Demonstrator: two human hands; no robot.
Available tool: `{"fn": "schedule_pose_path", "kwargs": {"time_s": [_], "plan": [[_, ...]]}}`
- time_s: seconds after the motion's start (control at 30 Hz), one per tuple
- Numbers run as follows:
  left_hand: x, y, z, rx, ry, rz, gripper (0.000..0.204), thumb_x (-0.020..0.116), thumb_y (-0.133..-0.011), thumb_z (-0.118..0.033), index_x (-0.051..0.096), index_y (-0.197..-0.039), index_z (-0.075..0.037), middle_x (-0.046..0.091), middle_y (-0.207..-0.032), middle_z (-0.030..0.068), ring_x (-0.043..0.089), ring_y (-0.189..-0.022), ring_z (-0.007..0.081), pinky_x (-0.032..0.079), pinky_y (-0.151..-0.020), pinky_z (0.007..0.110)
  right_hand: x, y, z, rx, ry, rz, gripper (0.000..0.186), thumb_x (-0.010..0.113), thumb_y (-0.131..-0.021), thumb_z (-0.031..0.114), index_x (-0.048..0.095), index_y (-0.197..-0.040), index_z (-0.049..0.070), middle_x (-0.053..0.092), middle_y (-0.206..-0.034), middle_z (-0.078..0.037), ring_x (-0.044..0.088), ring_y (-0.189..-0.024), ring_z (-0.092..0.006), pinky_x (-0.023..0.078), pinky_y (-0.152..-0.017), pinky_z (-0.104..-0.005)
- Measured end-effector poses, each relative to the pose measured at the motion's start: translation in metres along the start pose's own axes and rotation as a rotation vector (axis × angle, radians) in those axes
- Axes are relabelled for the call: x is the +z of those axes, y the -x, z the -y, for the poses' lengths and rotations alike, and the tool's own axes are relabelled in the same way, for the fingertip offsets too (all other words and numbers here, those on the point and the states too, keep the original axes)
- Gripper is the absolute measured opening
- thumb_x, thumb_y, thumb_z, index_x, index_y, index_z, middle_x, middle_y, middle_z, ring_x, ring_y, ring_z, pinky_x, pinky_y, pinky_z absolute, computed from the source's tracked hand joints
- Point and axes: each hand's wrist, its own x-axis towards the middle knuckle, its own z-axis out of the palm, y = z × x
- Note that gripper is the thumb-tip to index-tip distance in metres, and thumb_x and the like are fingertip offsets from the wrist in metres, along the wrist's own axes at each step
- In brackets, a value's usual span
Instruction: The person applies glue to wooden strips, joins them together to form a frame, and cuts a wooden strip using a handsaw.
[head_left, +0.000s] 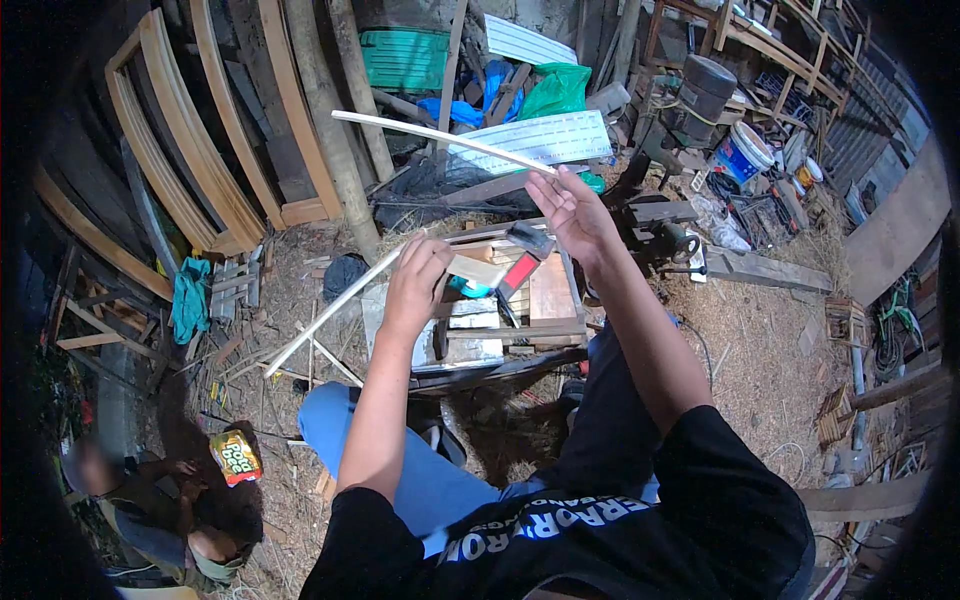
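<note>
A thin pale wooden strip (330,319) slants down to the left from my left hand (413,285), whose fingers are closed on its upper end. My right hand (572,215) is raised farther off to the right, pinching the end of a second thin wooden strip (440,133) that reaches up and left. Below both hands stands a low work table (375,318). On it lie a red and black block (519,273), a teal object (470,288) partly covered by a beige flat piece (476,270), and several wood pieces (550,295).
Wooden frames (180,130) lean at the left. A post (325,130) stands behind the table. A vise-like metal tool (675,240) and a beam (765,270) are to the right. Another person (150,500) sits at lower left near a yellow-green snack bag (235,458).
</note>
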Motion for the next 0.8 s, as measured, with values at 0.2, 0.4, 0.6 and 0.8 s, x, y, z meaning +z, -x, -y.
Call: {"fn": "schedule_pose_path", "kwargs": {"time_s": [0.2,0.4,0.6,0.8], "plan": [[-0.005,0.001,-0.007,-0.155,0.083,-0.056,0.034,0.067,-0.094,-0.011,0.062,-0.128,-0.004,0.062,-0.12,0.019,0.058,-0.113,0.0408,0.042,-0.103,0.05,-0.003,0.003,0.001,0.111,-0.077,-0.044,0.03,0.059,-0.108,0.012,0.05,-0.128,-0.008,0.063,-0.125,-0.024,0.068,-0.122,-0.0363,0.058,-0.111,-0.0494],[-0.012,-0.007,-0.001,-0.226,-0.005,0.053,0.043,0.051,-0.101,-0.013,0.058,-0.143,-0.007,0.057,-0.123,0.0182,0.051,-0.117,0.0369,0.035,-0.107,0.049,-0.005,0.003,-0.006,0.122,0.181,-0.03,0.029,0.059,-0.109,0.011,0.05,-0.127,-0.01,0.063,-0.125,-0.025,0.069,-0.12,-0.0361,0.059,-0.108,-0.0495],[-0.029,-0.03,0.005,-0.237,-0.016,-0.158,0.036,0.047,-0.105,-0.011,0.061,-0.138,-0.007,0.058,-0.121,0.019,0.054,-0.116,0.0375,0.036,-0.109,0.047,-0.003,0.006,-0.004,0.019,0.345,-0.043,0.031,0.066,-0.104,0.007,0.052,-0.128,-0.006,0.07,-0.112,-0.02,0.073,-0.099,-0.0277,0.063,-0.092,-0.0417],[-0.043,-0.057,0.031,-0.383,0.141,-0.338,0.034,0.043,-0.111,-0.014,0.059,-0.136,0.002,0.059,-0.128,0.0202,0.056,-0.122,0.0359,0.04,-0.111,0.042,0.002,0.008,-0.004,-0.047,0.497,-0.027,0.03,0.066,-0.104,0.007,0.051,-0.126,-0.006,0.07,-0.113,-0.02,0.073,-0.095,-0.0267,0.064,-0.088,-0.0399]]}}
